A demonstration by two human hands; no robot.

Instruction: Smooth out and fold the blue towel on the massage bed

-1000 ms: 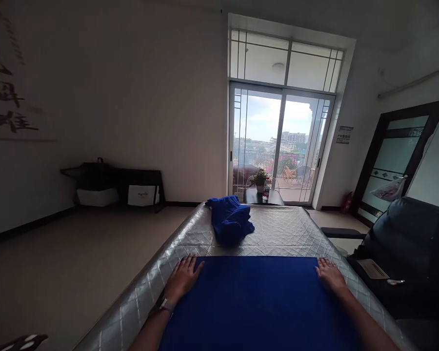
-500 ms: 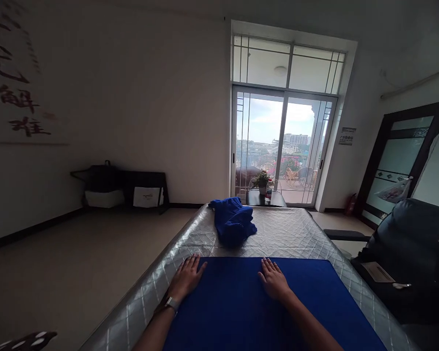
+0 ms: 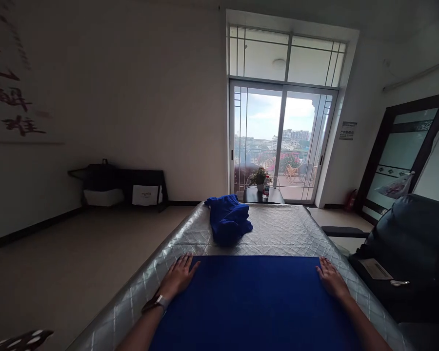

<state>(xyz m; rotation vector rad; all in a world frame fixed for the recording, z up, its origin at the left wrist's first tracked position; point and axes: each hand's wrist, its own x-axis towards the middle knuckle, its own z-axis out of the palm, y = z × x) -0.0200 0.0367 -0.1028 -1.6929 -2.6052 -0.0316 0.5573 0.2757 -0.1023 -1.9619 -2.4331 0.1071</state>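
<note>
A smooth blue cloth [image 3: 256, 302] lies spread flat over the near part of a table with a silvery, diamond-patterned cover [image 3: 278, 224]. My left hand [image 3: 178, 277] rests palm down on the cloth's far left corner, fingers stretched out. At the far right corner my right hand [image 3: 332, 279] lies flat as well, its fingers extended. Neither hand grips anything. Beyond the cloth's far edge sits a crumpled blue cloth bundle [image 3: 229, 220], apart from both hands. The near end of the flat cloth runs out of view.
A black armchair [image 3: 409, 243] with a small card on its seat stands close on the right. Behind the table are a small dark table [image 3: 254, 196] with a potted plant [image 3: 259, 178] and bottle, and sliding glass doors. A low black bench [image 3: 146, 176] lines the left wall.
My right hand has slid right along the cloth's far edge, from near its middle to the right corner. My left hand stays at the left corner. The view has shifted slightly.
</note>
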